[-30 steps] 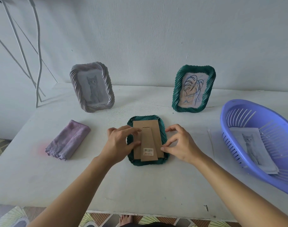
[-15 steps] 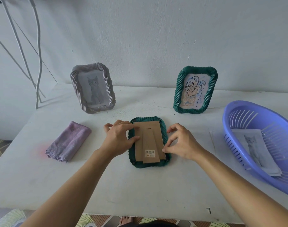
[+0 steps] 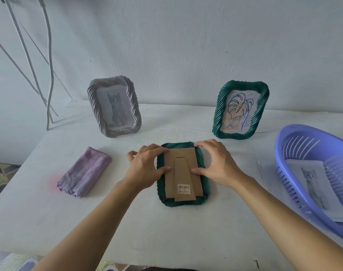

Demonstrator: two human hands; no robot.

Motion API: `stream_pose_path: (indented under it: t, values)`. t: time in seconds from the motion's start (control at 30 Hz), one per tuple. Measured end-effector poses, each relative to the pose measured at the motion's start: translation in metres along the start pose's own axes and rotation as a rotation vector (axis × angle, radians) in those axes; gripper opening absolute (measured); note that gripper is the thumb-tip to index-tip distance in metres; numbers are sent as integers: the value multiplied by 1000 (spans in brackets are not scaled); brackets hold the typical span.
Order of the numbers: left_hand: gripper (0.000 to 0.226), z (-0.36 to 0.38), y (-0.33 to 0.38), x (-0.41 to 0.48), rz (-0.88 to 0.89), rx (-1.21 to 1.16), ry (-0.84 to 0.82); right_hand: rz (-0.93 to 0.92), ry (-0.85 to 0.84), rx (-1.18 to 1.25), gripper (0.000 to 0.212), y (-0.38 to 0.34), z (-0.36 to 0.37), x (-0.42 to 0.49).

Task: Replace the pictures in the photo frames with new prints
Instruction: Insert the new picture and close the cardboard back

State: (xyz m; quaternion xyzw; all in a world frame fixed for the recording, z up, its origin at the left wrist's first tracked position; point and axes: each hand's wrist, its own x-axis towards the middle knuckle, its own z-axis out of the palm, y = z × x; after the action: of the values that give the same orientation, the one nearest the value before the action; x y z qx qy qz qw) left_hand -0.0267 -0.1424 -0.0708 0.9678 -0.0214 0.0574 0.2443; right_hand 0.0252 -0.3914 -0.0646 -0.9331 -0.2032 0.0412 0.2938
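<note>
Green frame (image 3: 182, 204) face-down, picture centre, flat on bench (image 3: 166, 235). Left grip (image 3: 147, 167), right grip (image 3: 217, 163) curled round its sides, thumbs pressing cardboard backing (image 3: 186, 154).

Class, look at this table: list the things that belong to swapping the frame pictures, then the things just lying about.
Belonging to the job:
face-down green frame
cardboard backing
left hand and right hand, both on that frame
grey frame
standing green frame
cat prints in the purple basket

Lying about:
folded purple cloth
white cables by the wall
</note>
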Motion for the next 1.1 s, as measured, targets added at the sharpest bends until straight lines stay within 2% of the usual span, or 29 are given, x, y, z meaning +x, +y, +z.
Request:
stream_pose_path:
  t: [0.13, 0.2, 0.47, 0.6, 0.8, 1.1]
  values:
    - [79, -9, -3, 13, -28, 53, -45, 25, -119, -41, 87, 1, -4, 12]
    - [83, -13, -5, 19, -49, 75, -99, 14, -139, -25, 87, 2, -5, 15]
    - [83, -11, -14, 20, -37, 29, -167, -3, -171, -50, 99, 3, -5, 19]
    - [80, -9, -18, 18, -15, 1, -203, -27, -155, -45, 97, 6, -4, 17]
    - [86, -9, -23, 26, -1, -30, -266, -42, -120, -16, 95, 8, -4, 15]
    - [60, -10, -24, 30, 41, -96, -259, -46, -121, -5, 92, 9, -2, 17]
